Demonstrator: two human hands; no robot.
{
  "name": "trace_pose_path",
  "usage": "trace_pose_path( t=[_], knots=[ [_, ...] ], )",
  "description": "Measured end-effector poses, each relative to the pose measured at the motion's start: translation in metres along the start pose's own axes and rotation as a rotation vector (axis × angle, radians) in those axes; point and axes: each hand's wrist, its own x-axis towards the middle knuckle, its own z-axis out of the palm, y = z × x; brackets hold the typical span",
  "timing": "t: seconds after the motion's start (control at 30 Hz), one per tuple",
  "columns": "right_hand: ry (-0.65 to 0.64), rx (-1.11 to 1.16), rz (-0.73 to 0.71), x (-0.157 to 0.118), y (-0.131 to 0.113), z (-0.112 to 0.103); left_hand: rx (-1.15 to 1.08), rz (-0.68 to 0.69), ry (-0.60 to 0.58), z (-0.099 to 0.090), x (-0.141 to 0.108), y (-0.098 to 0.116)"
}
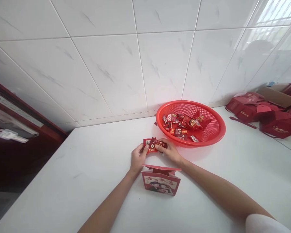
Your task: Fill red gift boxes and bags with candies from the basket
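Both my hands meet above the white table, beyond an upright gift box. My left hand (138, 157) pinches the left side of several red wrapped candies (152, 145), with its thumb on top. From the right, my right hand (171, 151) is closed on the same bunch, its thumb pressing a dark red packet. How many packets overlap there I cannot tell. The red and pink gift box (161, 183), printed with figures and writing, stands between my forearms with its top open. Just past my right hand sits a red plastic basket (219, 131) holding more wrapped candies (181, 124).
Red gift boxes (247, 105) and an open cardboard box (275, 96) stand at the right by the tiled wall (106, 74). The white table (87, 161) ends on the left, beside a dark red cabinet (36, 142) with a key (12, 135).
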Motion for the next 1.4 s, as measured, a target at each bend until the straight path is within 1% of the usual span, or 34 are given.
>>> trace_pose_path(
  t=[0.1, 0.27, 0.4, 0.53, 0.77, 0.93, 1.13, 1.4],
  knots=[
    [0.011, 0.015, 0.021, 0.000, -0.002, 0.000, -0.018, -0.011, -0.012, 0.000, 0.000, 0.001],
    [0.077, 0.063, 0.042, -0.001, -0.002, -0.001, -0.059, -0.018, -0.018, 0.000, 0.000, 0.004],
    [0.092, 0.087, 0.046, -0.001, -0.003, -0.001, -0.077, -0.019, -0.023, 0.000, 0.001, 0.001],
    [0.076, 0.131, 0.059, -0.001, -0.005, -0.002, -0.082, -0.019, -0.045, -0.001, 0.001, -0.005],
    [-0.019, 0.218, 0.143, 0.002, -0.003, -0.002, -0.073, -0.014, -0.057, -0.003, 0.002, -0.013],
    [-0.001, 0.224, 0.160, 0.003, 0.001, -0.002, -0.104, -0.014, -0.042, -0.001, 0.002, -0.011],
    [0.011, 0.202, 0.142, 0.001, 0.001, -0.003, -0.130, -0.022, -0.024, -0.001, 0.001, -0.005],
    [-0.003, 0.159, 0.106, 0.003, 0.001, -0.002, -0.136, -0.045, -0.085, -0.002, 0.004, -0.008]
  ],
)
